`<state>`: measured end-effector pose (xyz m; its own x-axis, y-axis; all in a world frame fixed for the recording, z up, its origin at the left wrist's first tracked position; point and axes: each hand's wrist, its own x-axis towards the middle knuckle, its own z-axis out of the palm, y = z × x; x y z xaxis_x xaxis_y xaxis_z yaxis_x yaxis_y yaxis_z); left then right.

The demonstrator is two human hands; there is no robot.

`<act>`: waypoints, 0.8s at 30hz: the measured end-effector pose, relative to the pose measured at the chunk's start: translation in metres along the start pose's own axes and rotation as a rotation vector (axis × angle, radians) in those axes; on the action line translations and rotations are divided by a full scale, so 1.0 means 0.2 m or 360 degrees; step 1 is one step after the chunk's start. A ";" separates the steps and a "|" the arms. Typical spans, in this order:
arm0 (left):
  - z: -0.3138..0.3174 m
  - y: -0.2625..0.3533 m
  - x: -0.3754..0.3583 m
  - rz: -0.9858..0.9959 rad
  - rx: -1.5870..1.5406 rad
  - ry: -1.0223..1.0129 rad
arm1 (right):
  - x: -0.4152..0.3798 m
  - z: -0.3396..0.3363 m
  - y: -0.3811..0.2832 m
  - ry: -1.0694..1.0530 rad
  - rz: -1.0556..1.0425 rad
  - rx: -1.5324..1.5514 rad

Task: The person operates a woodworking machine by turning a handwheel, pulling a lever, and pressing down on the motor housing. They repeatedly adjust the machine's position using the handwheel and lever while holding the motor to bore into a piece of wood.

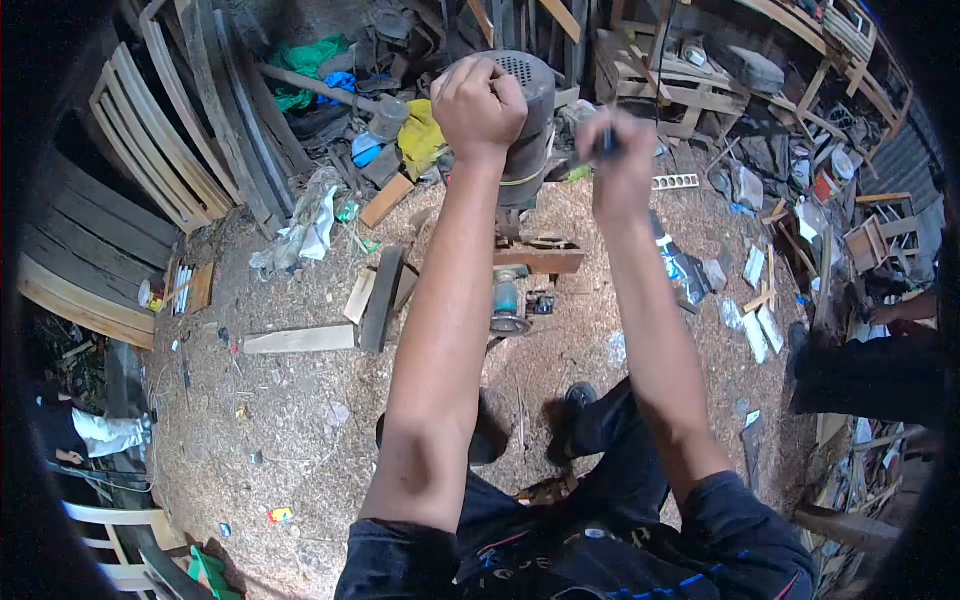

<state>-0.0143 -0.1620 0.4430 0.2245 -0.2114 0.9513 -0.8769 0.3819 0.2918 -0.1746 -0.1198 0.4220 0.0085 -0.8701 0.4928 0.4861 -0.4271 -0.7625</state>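
Upright in front of me stands a grey cylindrical power tool (530, 135) with a perforated top, like a motor housing. My left hand (480, 105) is closed in a fist at its left side near the top, and its grip is hidden behind the knuckles. On the right, my right hand (617, 150) is wrapped round a black handle (606, 143), slightly smeared by motion. A dark bar runs between that hand and the housing. Below the tool lies a reddish-brown wood piece (545, 261). Nearer to me is a teal angle grinder (507, 297) on the ground.
Sawdust covers the ground, with wood offcuts (300, 340) at the left. Curved wooden pieces (160, 140) lean at the upper left. A yellow cloth (422, 138) and scrap lie behind. Another person's dark-clad leg (860, 375) is at the right, and a person sits at the far left.
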 end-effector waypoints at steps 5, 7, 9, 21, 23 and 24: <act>-0.01 -0.01 -0.08 0.0033 -0.0024 0.0054 | -0.58 -0.25 -0.14 -0.0679 0.0373 -0.0576; 0.00 -0.03 -0.09 0.0027 -0.0010 0.0022 | -0.55 -0.26 -0.24 -0.0788 0.0927 -0.0827; -0.01 -0.03 -0.09 -0.0051 0.0021 -0.0097 | -0.41 -0.16 -0.27 -0.0917 0.1322 -0.0839; 0.02 -0.07 -0.08 0.0132 -0.0040 0.0071 | -0.53 0.00 -0.17 -0.0749 0.0722 -0.2204; 0.01 -0.05 -0.10 0.0133 -0.0081 0.0036 | -0.55 -0.04 -0.16 -0.0715 0.1052 -0.2057; 0.02 -0.06 -0.11 0.0125 -0.0056 0.0046 | -0.65 -0.10 -0.07 -0.0643 0.0932 -0.2135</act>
<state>-0.0105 -0.1649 0.4192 0.1681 -0.1535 0.9737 -0.8771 0.4276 0.2188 -0.1999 -0.0058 0.3592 0.2524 -0.9627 -0.0970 -0.7992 -0.1509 -0.5818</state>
